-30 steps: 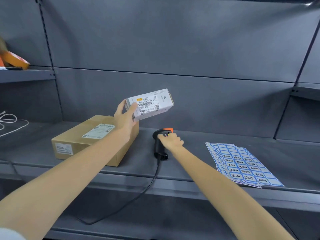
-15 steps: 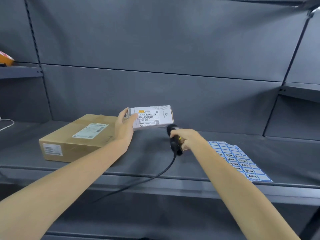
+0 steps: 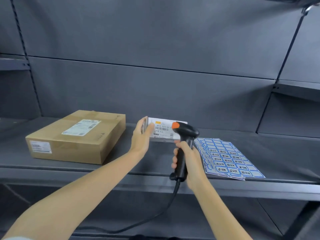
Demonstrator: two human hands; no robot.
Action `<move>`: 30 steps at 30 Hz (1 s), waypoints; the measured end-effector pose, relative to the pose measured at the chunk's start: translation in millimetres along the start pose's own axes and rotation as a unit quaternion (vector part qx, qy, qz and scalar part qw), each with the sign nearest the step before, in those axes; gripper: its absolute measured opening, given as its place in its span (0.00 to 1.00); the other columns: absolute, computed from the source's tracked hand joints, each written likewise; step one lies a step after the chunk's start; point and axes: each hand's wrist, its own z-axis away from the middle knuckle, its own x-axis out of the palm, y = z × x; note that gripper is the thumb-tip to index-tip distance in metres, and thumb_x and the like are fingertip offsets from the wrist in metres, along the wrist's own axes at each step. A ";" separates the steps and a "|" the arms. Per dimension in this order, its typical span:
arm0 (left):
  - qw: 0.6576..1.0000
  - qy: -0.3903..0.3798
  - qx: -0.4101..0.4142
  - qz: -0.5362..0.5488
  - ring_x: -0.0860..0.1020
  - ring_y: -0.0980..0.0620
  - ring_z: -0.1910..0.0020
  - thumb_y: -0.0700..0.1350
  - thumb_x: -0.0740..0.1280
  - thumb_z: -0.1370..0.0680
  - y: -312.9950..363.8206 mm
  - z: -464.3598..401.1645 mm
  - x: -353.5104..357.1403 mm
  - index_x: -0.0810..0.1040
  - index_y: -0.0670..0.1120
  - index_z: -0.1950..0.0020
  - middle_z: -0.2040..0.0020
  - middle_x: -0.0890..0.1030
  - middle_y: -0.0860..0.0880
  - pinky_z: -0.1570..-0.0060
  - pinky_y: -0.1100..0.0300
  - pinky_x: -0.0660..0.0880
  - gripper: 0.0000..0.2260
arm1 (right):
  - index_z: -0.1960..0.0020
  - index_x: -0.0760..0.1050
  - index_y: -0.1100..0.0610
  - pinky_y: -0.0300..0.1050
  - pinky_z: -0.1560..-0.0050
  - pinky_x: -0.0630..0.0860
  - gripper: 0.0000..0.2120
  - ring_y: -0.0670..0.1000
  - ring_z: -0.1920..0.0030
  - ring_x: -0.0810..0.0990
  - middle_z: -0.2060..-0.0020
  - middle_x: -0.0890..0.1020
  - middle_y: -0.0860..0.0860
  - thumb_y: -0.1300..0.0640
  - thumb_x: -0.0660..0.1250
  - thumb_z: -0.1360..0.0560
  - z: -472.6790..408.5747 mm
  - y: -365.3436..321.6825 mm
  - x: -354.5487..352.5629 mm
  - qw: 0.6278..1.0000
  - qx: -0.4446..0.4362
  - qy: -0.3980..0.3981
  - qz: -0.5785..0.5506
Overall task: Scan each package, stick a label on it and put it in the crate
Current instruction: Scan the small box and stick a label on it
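The small white package (image 3: pixel 162 131) is above the grey shelf (image 3: pixel 121 163), its barcode label facing the camera, gripped at its left end by the left hand (image 3: pixel 141 138). The right hand (image 3: pixel 187 160) is wrapped round the handle of a black barcode scanner (image 3: pixel 183 146) just before it. Blue label sheets (image 3: pixel 228 158) lie to the right, a brown cardboard box (image 3: pixel 76 135) to the left.

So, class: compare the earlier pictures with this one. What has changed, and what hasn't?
The right hand lifted the scanner off the shelf and aimed it at the white box, which the left hand lowered. The brown carton and label sheets stayed put.
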 end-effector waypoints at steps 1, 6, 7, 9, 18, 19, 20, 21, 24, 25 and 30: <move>1.000 -0.005 0.006 -0.016 0.76 0.53 0.39 0.55 0.64 0.22 -5.8 1.6 -1.7 0.69 0.54 0.32 0.39 0.78 0.52 0.34 0.52 0.70 0.19 | 0.50 0.72 0.58 0.40 0.75 0.67 0.04 0.49 0.75 0.69 0.70 0.73 0.51 0.59 0.65 0.24 4.4 5.6 1.8 1.000 -0.005 0.000 0.012; 0.996 -0.044 0.002 -0.079 0.76 0.51 0.40 0.57 0.63 0.23 -24.2 3.7 -11.4 0.70 0.54 0.39 0.41 0.78 0.52 0.37 0.51 0.71 0.14 | 0.53 0.71 0.57 0.41 0.75 0.67 0.03 0.49 0.75 0.68 0.71 0.73 0.50 0.59 0.64 0.24 18.0 23.9 6.6 0.998 -0.013 -0.003 0.060; 0.995 -0.055 -0.006 -0.082 0.77 0.51 0.41 0.59 0.62 0.24 -23.1 0.7 -12.6 0.70 0.56 0.41 0.42 0.79 0.53 0.38 0.49 0.73 0.14 | 0.53 0.71 0.57 0.41 0.75 0.67 0.02 0.49 0.75 0.68 0.71 0.72 0.50 0.59 0.64 0.23 18.9 26.2 7.6 0.998 -0.015 -0.003 0.067; 0.993 -0.070 -0.012 -0.091 0.79 0.52 0.44 0.58 0.61 0.23 -18.9 -6.2 -15.2 0.70 0.55 0.43 0.44 0.80 0.54 0.41 0.47 0.76 0.12 | 0.53 0.71 0.57 0.41 0.76 0.66 0.02 0.49 0.75 0.67 0.71 0.72 0.50 0.60 0.63 0.23 19.9 29.6 9.7 0.997 -0.023 -0.002 0.075; 0.994 -0.070 0.017 -0.079 0.79 0.53 0.48 0.51 0.61 0.19 -20.1 -1.8 -16.6 0.70 0.50 0.40 0.44 0.80 0.51 0.57 0.60 0.75 0.10 | 0.56 0.71 0.58 0.40 0.76 0.65 0.03 0.50 0.76 0.66 0.72 0.71 0.50 0.60 0.63 0.23 18.0 33.4 12.3 0.997 -0.026 0.005 0.074; 0.994 -0.069 0.018 -0.081 0.78 0.51 0.47 0.51 0.61 0.19 -20.7 -2.6 -16.7 0.70 0.51 0.40 0.44 0.80 0.49 0.56 0.59 0.75 0.10 | 0.56 0.70 0.58 0.41 0.76 0.65 0.04 0.50 0.76 0.66 0.72 0.71 0.50 0.60 0.63 0.24 17.5 33.5 12.7 0.997 -0.021 0.004 0.073; 0.994 -0.069 0.017 -0.086 0.78 0.50 0.46 0.51 0.60 0.19 -20.9 -3.2 -17.0 0.70 0.51 0.40 0.44 0.79 0.49 0.54 0.57 0.75 0.09 | 0.57 0.70 0.59 0.41 0.76 0.65 0.04 0.50 0.76 0.66 0.71 0.71 0.51 0.60 0.63 0.24 17.6 33.3 13.2 0.997 -0.017 0.005 0.073; 0.994 -0.071 0.018 -0.087 0.78 0.49 0.45 0.51 0.60 0.19 -21.2 -3.7 -17.4 0.70 0.51 0.40 0.44 0.79 0.49 0.52 0.56 0.76 0.09 | 0.58 0.69 0.59 0.41 0.76 0.66 0.05 0.50 0.76 0.66 0.71 0.72 0.51 0.60 0.63 0.24 17.7 33.2 13.6 0.997 -0.014 0.006 0.074; 0.994 -0.084 0.012 -0.069 0.79 0.54 0.44 0.51 0.61 0.19 -20.2 -2.1 -18.2 0.70 0.51 0.38 0.42 0.80 0.52 0.51 0.60 0.78 0.10 | 0.58 0.68 0.59 0.41 0.76 0.66 0.06 0.50 0.76 0.67 0.71 0.72 0.52 0.59 0.64 0.24 17.9 33.0 13.1 0.998 -0.008 0.007 0.068; 0.994 -0.085 0.012 -0.067 0.79 0.55 0.44 0.51 0.61 0.19 -20.8 -2.5 -18.1 0.70 0.51 0.38 0.42 0.80 0.53 0.51 0.62 0.77 0.11 | 0.58 0.68 0.59 0.41 0.76 0.66 0.06 0.50 0.76 0.67 0.70 0.72 0.52 0.59 0.64 0.24 18.2 32.6 12.9 0.998 -0.007 0.005 0.066; 0.996 -0.068 0.004 -0.064 0.79 0.52 0.44 0.52 0.61 0.19 -22.7 -3.8 -18.4 0.71 0.52 0.41 0.44 0.81 0.52 0.45 0.54 0.78 0.08 | 0.51 0.72 0.58 0.41 0.75 0.67 0.03 0.49 0.75 0.68 0.70 0.73 0.51 0.59 0.64 0.23 19.0 27.3 10.8 0.998 -0.017 -0.008 0.066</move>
